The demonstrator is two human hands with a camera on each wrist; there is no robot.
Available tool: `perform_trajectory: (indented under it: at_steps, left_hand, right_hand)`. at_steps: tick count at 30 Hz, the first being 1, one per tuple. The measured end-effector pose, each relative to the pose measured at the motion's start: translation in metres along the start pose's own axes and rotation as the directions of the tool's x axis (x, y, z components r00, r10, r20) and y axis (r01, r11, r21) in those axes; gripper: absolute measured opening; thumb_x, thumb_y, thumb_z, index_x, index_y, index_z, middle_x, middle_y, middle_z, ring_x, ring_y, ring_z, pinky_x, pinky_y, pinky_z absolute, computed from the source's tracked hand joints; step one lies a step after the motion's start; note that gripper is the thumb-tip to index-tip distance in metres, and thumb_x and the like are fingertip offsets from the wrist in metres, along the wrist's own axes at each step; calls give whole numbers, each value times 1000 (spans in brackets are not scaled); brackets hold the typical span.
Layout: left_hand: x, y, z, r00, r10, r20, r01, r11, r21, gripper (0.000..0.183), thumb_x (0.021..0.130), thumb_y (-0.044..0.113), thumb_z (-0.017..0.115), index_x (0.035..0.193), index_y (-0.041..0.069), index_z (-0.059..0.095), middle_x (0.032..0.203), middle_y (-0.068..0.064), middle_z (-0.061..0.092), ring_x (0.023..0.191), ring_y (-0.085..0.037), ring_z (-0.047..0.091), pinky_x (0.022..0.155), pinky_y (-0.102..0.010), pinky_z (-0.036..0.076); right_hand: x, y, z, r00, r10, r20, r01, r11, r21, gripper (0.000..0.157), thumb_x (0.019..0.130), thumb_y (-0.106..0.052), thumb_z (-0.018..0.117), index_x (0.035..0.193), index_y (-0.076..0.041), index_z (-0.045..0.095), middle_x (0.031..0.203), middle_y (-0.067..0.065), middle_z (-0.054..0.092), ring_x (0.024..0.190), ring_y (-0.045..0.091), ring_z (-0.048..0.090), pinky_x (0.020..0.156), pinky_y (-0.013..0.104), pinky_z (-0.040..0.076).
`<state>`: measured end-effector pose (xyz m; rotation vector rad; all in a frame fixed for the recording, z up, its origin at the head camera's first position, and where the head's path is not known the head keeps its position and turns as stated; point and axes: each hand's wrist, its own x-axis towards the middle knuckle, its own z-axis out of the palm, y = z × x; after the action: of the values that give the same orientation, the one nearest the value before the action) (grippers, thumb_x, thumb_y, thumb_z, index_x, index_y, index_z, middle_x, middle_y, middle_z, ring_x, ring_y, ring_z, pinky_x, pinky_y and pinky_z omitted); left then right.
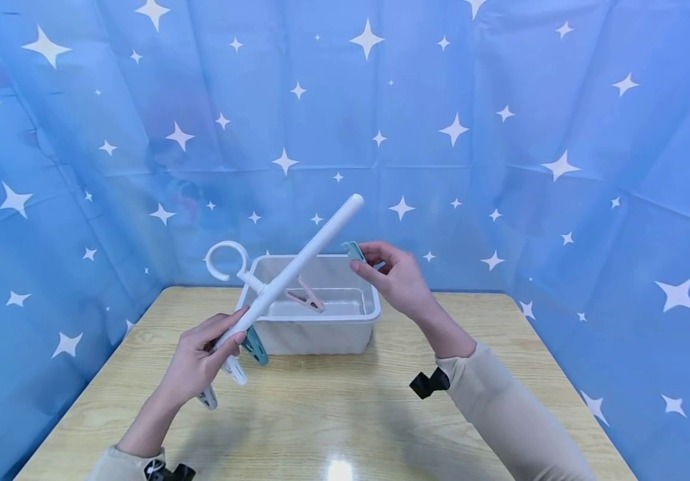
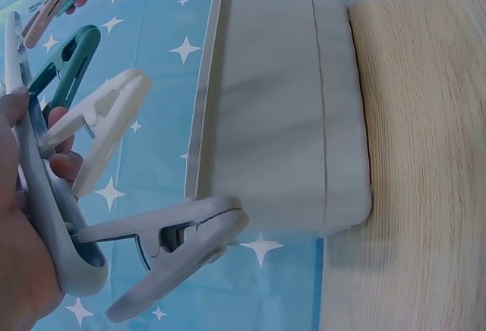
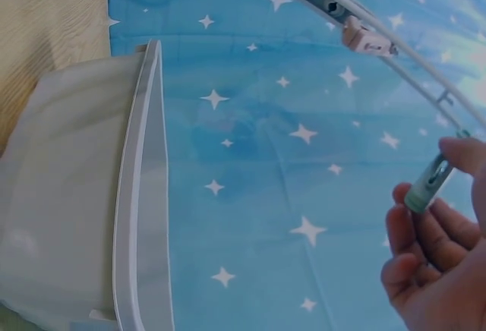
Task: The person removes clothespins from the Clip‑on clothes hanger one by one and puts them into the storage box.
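My left hand (image 1: 197,361) grips a white clip hanger (image 1: 314,247) near its lower end, the bar slanting up to the right with its round hook (image 1: 227,248) to the left. From the bar hang a teal clothespin (image 1: 254,346), a white clothespin (image 2: 114,118), a grey clothespin (image 2: 182,247) and a pink clothespin (image 1: 307,298). Thumb and fingers of my right hand (image 1: 399,277) pinch a light green clothespin (image 3: 429,183) near the bar's raised end. Its far tip comes right up to the bar in the right wrist view.
A whitish plastic bin (image 1: 314,336) stands on the wooden table (image 1: 296,414), behind and below the hanger. Blue curtains (image 1: 332,100) with white stars enclose the table at the back and sides.
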<state>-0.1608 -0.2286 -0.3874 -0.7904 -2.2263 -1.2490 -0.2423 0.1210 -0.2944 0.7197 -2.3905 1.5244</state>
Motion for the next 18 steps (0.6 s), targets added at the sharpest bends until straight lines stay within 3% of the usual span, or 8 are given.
perform_trajectory:
  at_steps: [6, 12, 18]
  left_hand:
    - [0, -1, 0, 1000, 3, -9, -3, 1000, 19, 50, 92, -7, 64, 140, 9, 59, 84, 6, 61, 62, -4, 52, 49, -21, 40]
    - [2, -2, 0, 1000, 11, -16, -11, 1000, 23, 51, 92, -7, 64, 140, 9, 59, 85, 3, 62, 62, -4, 52, 49, -21, 40]
    - [1, -2, 0, 1000, 10, -18, -9, 1000, 23, 51, 92, -8, 64, 140, 8, 59, 85, -2, 63, 63, -4, 53, 50, -21, 41]
  right_hand:
    - [1, 2, 0, 1000, 8, 10, -8, 1000, 3, 32, 94, -31, 70, 123, -17, 68, 98, 6, 67, 82, 38, 61, 70, 31, 51]
    - [3, 5, 0, 1000, 13, 14, -13, 1000, -2, 33, 94, -32, 70, 124, -17, 68, 101, 6, 67, 89, 26, 60, 75, 33, 51]
    - [4, 8, 1, 999, 28, 20, -28, 1000, -3, 34, 94, -33, 70, 123, -17, 68, 103, 6, 68, 92, 22, 61, 78, 35, 50]
